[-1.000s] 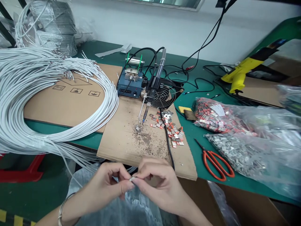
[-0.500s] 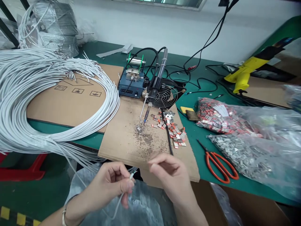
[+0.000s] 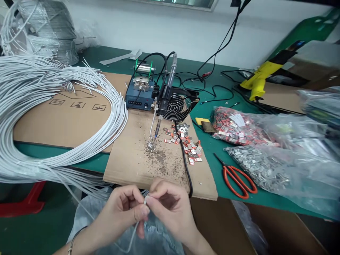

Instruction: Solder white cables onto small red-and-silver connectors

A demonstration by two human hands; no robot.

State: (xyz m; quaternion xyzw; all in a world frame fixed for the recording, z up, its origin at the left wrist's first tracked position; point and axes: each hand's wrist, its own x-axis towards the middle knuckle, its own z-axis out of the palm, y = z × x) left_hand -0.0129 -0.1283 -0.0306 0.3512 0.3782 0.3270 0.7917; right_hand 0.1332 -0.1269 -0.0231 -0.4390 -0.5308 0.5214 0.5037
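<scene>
My left hand (image 3: 127, 209) pinches a white cable (image 3: 133, 232) close to its end, low in the middle of the view. Against it, my right hand (image 3: 170, 203) has thumb and forefinger closed on the tip of the same cable, so the tip's wires are hidden. The cable hangs down in front of my lap. Beyond the hands, a cardboard sheet (image 3: 127, 159) carries dark debris and small metal connectors (image 3: 192, 147) with orange parts. A soldering iron (image 3: 164, 95) on a stand points down at the debris.
A large coil of white cables (image 3: 16, 124) lies at the left. Behind the cardboard stand a blue soldering unit (image 3: 138, 99) and a round fan (image 3: 177, 106). Orange-handled scissors (image 3: 239, 179), bags of connectors (image 3: 233, 125) and a yellow tool (image 3: 259, 81) are on the right.
My right hand has moved left and down to the cable end, and its fingers have closed on it. The whole view has shifted, so the bench items appear further left.
</scene>
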